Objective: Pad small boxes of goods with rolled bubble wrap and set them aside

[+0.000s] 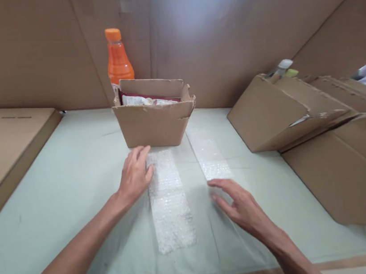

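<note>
A strip of bubble wrap (169, 201) lies flat on the cloth in front of me. My left hand (135, 170) rests at its upper left edge, thumb over the wrap and fingers stretched out, holding nothing. To the right lies a second clear, shiny plastic strip (210, 156); whether it is also bubble wrap I cannot tell. Close to its near end is my right hand (241, 203), thumb and fingers apart with nothing visible between them. Just beyond my left fingertips stands an open cardboard box (152, 125) with white and dark red packets (137, 100) inside.
Behind the box stands an orange bottle (118, 62) against the cardboard wall (210, 39). On the right are cardboard boxes (350, 178), one with a white-capped item (284, 65) poking out. A large flat carton (11, 137) lies at left. Pale green cloth (84, 181) covers the table.
</note>
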Action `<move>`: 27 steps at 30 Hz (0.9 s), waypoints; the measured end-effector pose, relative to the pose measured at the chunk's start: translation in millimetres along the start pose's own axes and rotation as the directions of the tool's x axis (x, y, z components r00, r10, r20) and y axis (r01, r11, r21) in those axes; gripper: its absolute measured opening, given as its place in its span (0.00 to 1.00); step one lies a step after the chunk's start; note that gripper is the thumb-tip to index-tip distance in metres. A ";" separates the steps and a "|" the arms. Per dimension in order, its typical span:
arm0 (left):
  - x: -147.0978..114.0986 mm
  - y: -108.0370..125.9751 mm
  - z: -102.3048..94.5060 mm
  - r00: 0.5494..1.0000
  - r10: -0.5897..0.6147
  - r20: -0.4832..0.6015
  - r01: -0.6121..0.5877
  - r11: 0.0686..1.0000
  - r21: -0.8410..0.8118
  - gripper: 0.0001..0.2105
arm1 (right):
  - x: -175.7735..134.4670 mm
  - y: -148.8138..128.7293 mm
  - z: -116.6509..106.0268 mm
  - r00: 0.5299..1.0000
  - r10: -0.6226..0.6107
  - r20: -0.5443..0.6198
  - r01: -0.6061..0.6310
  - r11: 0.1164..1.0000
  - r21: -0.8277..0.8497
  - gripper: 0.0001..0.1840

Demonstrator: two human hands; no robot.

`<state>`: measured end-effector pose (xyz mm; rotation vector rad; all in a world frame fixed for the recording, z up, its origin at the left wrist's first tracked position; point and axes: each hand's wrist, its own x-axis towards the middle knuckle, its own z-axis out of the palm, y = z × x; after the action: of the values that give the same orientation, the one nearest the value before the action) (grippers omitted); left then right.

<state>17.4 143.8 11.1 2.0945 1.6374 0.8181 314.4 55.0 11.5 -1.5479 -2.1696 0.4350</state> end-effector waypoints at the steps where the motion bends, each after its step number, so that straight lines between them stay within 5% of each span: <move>1: -15.9 3.6 2.0 0.998 0.065 0.018 -0.065 0.998 0.015 0.23 | 7.6 12.2 1.1 0.999 -0.027 -0.031 0.023 0.991 -0.130 0.17; 4: -74.0 14.9 11.3 0.938 0.304 0.168 -0.313 0.949 0.032 0.19 | 27.5 42.1 8.9 0.997 -0.062 -0.052 0.038 0.927 -0.374 0.18; 7: -118.7 20.6 21.9 0.895 0.355 0.269 -0.370 0.929 0.002 0.21 | 39.5 53.6 13.5 0.989 -0.076 -0.127 0.028 0.939 -0.342 0.13; 10: -133.1 19.3 23.6 0.925 0.286 0.250 -0.265 0.957 -0.114 0.21 | 43.8 39.5 5.4 0.954 -0.103 -0.282 0.067 0.989 -0.133 0.09; 13: -124.4 18.0 13.3 0.978 0.046 0.202 0.037 0.920 -0.389 0.18 | 42.3 -0.2 -7.0 0.918 -0.142 -0.371 0.154 0.988 0.004 0.07; 16: -105.5 21.8 3.1 0.918 -0.233 0.320 0.396 0.588 -0.706 0.22 | 35.3 -50.0 -5.5 0.903 -0.302 -0.304 0.320 0.947 0.010 0.10; 19: -86.1 25.6 4.8 0.854 -0.310 0.417 0.503 0.291 -0.814 0.32 | 24.4 -86.5 13.8 0.897 -0.439 -0.058 0.440 0.898 0.022 0.13; 23: -69.4 23.0 16.3 0.861 -0.351 0.368 0.487 0.360 -0.796 0.37 | 11.2 -98.9 38.4 0.869 -0.448 0.211 0.449 0.892 0.048 0.10; 27: -61.8 20.3 16.9 0.895 -0.339 0.291 0.435 0.516 -0.738 0.35 | 8.0 -96.3 37.9 0.880 -0.448 0.157 0.452 0.892 0.014 0.13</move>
<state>33.5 80.2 -3.4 1.0585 1.2438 0.9948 214.7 31.2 27.8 -0.9901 -2.5669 0.3849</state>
